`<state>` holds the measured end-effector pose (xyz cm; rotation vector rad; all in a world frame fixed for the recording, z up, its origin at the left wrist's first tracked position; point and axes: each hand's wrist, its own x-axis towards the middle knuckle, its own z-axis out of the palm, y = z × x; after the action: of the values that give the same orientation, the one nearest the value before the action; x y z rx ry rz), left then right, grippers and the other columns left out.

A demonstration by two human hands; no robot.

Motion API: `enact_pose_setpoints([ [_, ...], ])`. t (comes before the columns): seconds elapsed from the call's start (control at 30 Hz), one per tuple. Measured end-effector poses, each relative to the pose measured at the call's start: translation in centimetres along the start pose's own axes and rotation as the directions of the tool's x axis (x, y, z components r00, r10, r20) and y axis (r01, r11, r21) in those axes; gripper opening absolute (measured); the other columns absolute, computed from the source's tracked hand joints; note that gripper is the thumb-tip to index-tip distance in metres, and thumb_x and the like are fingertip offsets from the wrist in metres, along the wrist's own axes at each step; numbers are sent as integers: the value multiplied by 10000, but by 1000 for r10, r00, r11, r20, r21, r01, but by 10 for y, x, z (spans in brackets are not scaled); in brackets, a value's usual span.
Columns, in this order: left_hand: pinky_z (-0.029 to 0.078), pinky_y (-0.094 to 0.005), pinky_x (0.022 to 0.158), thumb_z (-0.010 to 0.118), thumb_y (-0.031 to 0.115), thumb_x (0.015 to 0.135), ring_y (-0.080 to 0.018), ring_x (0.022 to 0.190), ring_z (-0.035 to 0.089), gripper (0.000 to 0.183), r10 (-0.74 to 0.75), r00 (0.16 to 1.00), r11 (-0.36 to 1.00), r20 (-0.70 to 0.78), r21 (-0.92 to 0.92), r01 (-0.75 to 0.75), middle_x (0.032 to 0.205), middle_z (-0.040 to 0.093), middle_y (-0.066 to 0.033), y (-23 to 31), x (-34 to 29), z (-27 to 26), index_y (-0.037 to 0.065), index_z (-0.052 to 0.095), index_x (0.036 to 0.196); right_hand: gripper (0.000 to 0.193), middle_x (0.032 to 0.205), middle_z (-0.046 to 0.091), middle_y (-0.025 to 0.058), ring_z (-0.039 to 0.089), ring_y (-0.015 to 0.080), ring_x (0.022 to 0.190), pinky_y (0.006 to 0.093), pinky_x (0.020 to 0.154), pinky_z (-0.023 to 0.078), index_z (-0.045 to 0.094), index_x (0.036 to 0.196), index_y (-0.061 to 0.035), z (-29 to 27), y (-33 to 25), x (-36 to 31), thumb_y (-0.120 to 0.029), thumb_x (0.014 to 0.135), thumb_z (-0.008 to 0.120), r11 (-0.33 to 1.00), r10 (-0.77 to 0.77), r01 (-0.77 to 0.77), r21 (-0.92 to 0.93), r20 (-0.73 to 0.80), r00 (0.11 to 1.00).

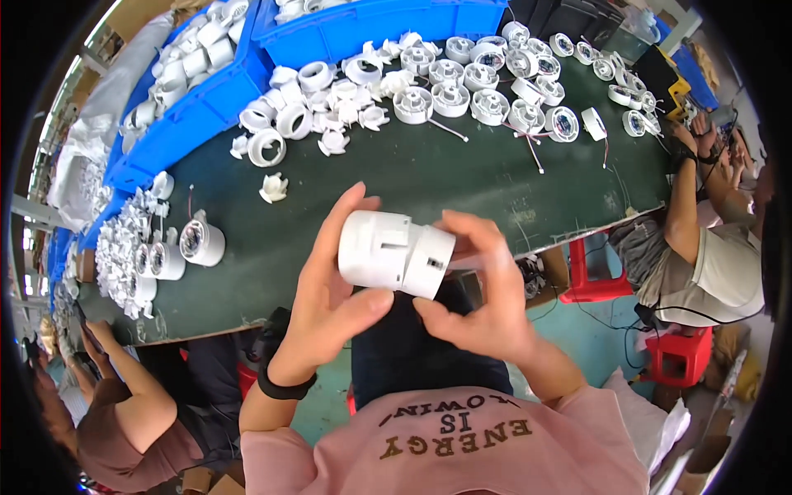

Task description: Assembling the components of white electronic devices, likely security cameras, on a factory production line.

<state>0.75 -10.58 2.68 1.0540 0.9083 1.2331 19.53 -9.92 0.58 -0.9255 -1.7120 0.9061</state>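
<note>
Between my two hands is a white plastic cylindrical housing (375,250), held over the near edge of the table, with a slot in its side. A narrower white cap section (430,261) with a small dark opening joins its right end, slightly tilted to it. My left hand (326,285) is closed round the wide part, thumb below and fingers above. My right hand (487,289) grips the cap section between thumb and fingers. Whether the two sections are fully seated, I cannot tell. A black band circles my left wrist.
The dark green table (462,181) carries white rings (266,148), petal-shaped parts (274,188) and round wired units (489,107) toward the back. Blue bins (379,33) of white parts stand behind. At left lie several finished-looking round units (202,241). Co-workers sit on both sides; a red stool (678,356) stands right.
</note>
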Motion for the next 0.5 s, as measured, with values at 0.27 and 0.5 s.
enact_pose_setpoints([
  [0.27, 380, -340, 941, 377, 305, 957, -215, 1069, 494, 516, 201, 977, 907, 74, 363, -214, 1234, 487, -156, -26, -18, -3, -21, 386, 1357, 660, 1235, 474, 151, 534, 221, 1101, 347, 897, 493, 426, 1295, 48, -2, 2, -12, -30, 735, 766, 970, -16, -30, 241, 184, 983],
  [0.5, 424, -326, 857, 384, 345, 968, -209, 981, 521, 552, 388, 921, 855, 40, 357, -376, 1149, 500, -185, -41, -31, 7, -74, 377, 1327, 721, 1163, 485, 168, 606, 217, 898, 307, 766, 537, 433, 1310, 73, -1, -1, -12, -154, 732, 800, 986, -147, 125, 108, 227, 963],
])
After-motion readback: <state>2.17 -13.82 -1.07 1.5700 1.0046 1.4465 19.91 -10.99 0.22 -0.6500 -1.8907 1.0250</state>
